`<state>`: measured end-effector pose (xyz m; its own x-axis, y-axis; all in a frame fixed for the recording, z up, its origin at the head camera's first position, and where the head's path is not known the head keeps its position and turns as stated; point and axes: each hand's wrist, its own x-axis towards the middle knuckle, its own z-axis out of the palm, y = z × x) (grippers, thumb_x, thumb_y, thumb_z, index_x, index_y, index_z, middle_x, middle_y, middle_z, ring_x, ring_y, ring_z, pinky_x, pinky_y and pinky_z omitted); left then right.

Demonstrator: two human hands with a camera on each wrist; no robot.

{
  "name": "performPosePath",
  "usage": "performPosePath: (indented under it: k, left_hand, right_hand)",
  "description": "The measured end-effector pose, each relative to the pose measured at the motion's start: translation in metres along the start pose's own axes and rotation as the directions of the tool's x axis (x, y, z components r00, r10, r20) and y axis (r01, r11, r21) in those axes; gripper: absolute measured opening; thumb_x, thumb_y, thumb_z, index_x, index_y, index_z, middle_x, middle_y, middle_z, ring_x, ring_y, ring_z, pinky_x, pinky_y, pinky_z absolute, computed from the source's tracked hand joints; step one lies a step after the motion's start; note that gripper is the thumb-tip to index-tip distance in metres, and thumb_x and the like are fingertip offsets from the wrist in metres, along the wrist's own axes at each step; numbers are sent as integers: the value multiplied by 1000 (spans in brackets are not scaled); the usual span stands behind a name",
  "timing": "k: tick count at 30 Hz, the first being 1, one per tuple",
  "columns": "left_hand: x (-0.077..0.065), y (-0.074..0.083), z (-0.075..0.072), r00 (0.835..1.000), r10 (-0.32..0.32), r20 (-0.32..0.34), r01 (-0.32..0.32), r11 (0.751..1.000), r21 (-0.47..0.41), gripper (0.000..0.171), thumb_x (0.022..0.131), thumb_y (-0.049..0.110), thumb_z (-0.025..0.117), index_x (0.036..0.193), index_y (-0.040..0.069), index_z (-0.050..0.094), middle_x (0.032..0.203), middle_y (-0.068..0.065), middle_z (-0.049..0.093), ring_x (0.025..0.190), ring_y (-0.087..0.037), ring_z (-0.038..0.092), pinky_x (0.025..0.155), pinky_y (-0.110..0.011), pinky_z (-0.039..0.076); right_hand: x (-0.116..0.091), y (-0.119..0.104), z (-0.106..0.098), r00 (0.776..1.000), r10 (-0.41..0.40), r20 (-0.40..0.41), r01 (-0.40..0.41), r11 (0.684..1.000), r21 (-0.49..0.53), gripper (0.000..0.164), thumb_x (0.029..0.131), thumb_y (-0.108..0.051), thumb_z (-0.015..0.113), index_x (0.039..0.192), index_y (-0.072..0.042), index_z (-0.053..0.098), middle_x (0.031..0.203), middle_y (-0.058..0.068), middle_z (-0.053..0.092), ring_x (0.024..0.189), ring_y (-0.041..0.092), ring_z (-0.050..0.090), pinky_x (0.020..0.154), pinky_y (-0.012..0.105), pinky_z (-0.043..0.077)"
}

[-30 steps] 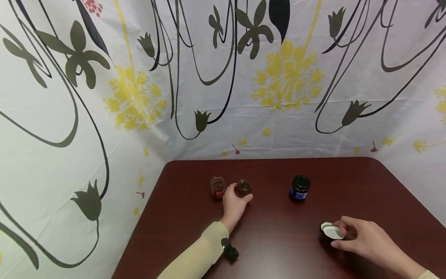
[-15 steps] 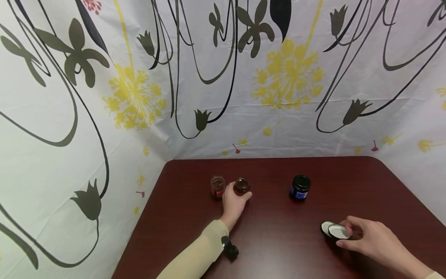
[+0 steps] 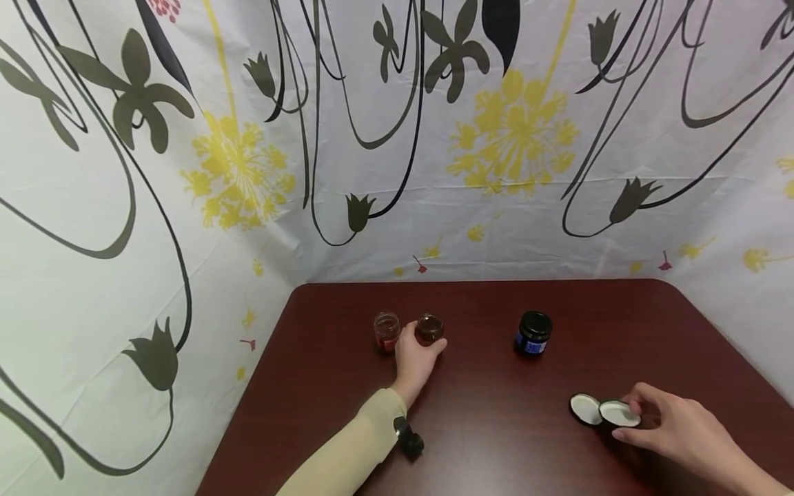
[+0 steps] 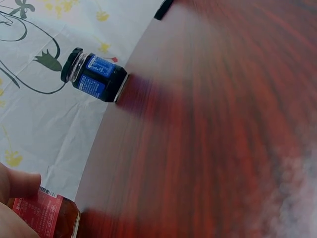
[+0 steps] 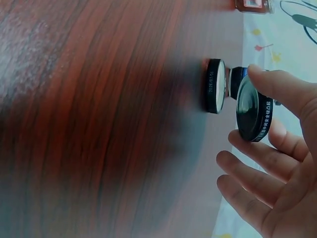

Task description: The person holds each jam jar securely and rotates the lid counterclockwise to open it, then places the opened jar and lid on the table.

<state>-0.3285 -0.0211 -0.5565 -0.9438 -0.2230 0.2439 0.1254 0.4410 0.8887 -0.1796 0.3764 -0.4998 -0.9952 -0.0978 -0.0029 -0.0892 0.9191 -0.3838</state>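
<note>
My left hand grips a small open glass jar near the back left of the table; its red label shows in the left wrist view. Right beside it stands another open glass jar, with red at its base. At the front right, my right hand pinches a black-rimmed jar lid, white inside facing up, between thumb and fingers. The right wrist view shows this held lid raised off the table. To its left, a second lid lies white side up on the wood.
A dark jar with a blue label and a black lid stands toward the back right. The reddish-brown table meets a flower-patterned cloth at its back and sides. A small black camera sits on the left sleeve.
My right hand has moved right with the pinched lid, drawing it from over the other lid so that both now show side by side. The left hand keeps its grip, almost still.
</note>
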Motion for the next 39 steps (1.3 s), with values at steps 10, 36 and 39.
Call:
performPosePath:
  k: [10,36,39]
  left_hand:
    - [1,-2,1,1000,-5,27,5,1000,-6,59,78,23,88,127,5,62,118,-9,64,115,-28,60,100,-48,46]
    - [6,-7,2,997,14,71,-17,999,40,61,80,28,87,131,6,61,118,-7,65,115,-28,60,98,-47,47]
    - [6,-7,2,997,25,70,-29,998,55,59,80,29,87,129,7,63,113,-6,65,112,-27,61,96,-47,48]
  right_hand:
    - [0,11,0,1000,-10,-21,10,1000,12,75,69,-64,82,126,-21,60,109,-1,72,86,9,69,65,40,48]
    - [8,36,5,998,39,51,-35,997,-70,72,74,-56,83,128,-15,62,109,10,70,89,29,66,59,46,47]
    - [9,38,5,998,38,53,-34,997,-72,71,74,-54,83,129,-14,61,110,13,70,92,34,66,59,48,48]
